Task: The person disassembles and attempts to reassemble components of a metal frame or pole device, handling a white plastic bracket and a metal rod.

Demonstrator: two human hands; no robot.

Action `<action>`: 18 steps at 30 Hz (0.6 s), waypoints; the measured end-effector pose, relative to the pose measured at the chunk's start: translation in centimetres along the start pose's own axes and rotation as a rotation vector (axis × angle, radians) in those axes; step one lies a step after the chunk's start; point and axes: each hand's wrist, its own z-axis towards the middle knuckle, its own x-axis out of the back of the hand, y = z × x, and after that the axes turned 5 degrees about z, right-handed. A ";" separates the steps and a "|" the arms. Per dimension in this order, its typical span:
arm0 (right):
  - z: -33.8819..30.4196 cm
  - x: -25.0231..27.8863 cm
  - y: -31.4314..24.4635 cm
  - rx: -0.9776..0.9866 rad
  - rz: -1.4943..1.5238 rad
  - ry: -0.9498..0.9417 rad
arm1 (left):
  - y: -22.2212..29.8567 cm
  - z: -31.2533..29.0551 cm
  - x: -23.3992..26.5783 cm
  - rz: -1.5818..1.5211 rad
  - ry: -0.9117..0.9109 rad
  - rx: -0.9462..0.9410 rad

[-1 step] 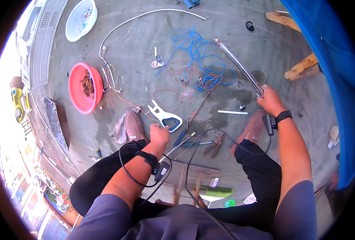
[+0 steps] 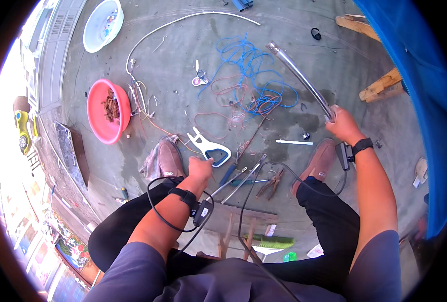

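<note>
My left hand [image 2: 199, 169] is closed low at the left, its fingers against the lower left edge of a white forked plastic handle [image 2: 196, 137] with a blue-edged loop; the exact grip is hidden. My right hand [image 2: 341, 124] is wrapped round the lower end of a shiny metal tube [image 2: 304, 82], which slants up to the left. Just right of my left hand lie two thin metal rods [image 2: 248, 174], a blue-handled tool [image 2: 228, 172] and pliers [image 2: 272, 184].
Tangled blue wire [image 2: 248, 65] spreads over the floor ahead. A red basin [image 2: 96, 111] holding brown scraps and a pale basin [image 2: 93, 30] stand left. Wooden legs [image 2: 382, 84] and a blue cover [image 2: 415, 65] are at the right. A white strip [image 2: 294, 142] lies between my shoes.
The tube's far end has risen slightly. One thin rod beside my left hand now shows brighter and at a slightly different place. Both hands stay almost where they were.
</note>
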 end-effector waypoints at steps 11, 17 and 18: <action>-6.5 7.5 -9.8 0.046 0.549 -0.242 | -1.3 3.5 -1.2 -0.024 -0.239 -0.161; -15.4 13.0 -15.8 0.098 0.408 -0.147 | 6.7 -5.1 1.8 -0.237 -0.411 -0.661; -17.0 14.0 -16.9 0.114 0.379 -0.133 | 8.0 -6.0 2.8 -0.245 -0.409 -0.765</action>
